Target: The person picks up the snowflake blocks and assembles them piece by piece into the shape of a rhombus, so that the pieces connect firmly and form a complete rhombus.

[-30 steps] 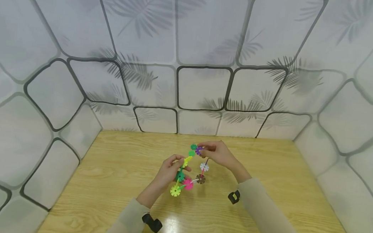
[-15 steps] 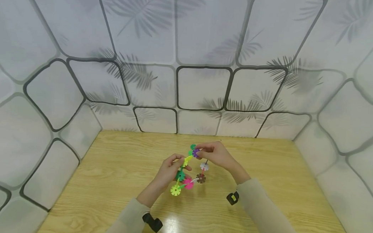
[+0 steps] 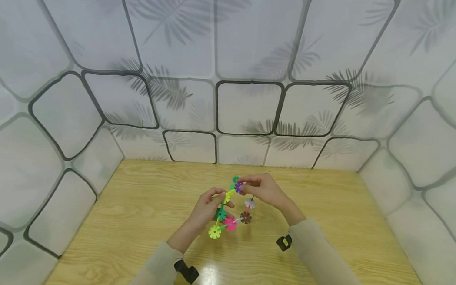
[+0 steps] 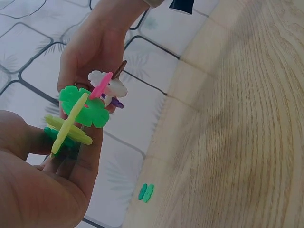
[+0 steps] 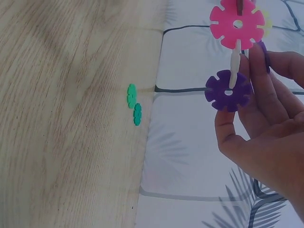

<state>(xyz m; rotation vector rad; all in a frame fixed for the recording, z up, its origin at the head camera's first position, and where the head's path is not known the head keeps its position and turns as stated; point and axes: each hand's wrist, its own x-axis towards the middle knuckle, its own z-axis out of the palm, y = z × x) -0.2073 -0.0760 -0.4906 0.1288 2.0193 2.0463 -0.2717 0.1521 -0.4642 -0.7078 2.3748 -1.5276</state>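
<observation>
A loop-like chain of slotted plastic snowflake discs hangs between my hands. My left hand (image 3: 207,209) grips its yellow discs (image 3: 227,197), with a green disc (image 3: 220,214) beside the fingers. My right hand (image 3: 265,189) pinches a purple disc (image 3: 238,187), right by the yellow end. Below the hands, a yellow disc (image 3: 214,233), a pink disc (image 3: 230,224), a brown disc (image 3: 245,217) and a white disc (image 3: 249,203) form the lower part. In the right wrist view, thumb and fingers hold a purple disc (image 5: 228,90) joined to an edge-on white disc (image 5: 235,64).
Two loose green discs, a lighter one (image 5: 132,96) and a darker one (image 5: 137,114), lie on the wooden table (image 3: 148,225) behind the hands. Patterned fabric walls (image 3: 245,108) enclose the table at the back and both sides.
My right hand has shifted slightly left and nearer, bringing the purple disc closer to the yellow end and over the loose green discs in view. My left hand has barely moved.
</observation>
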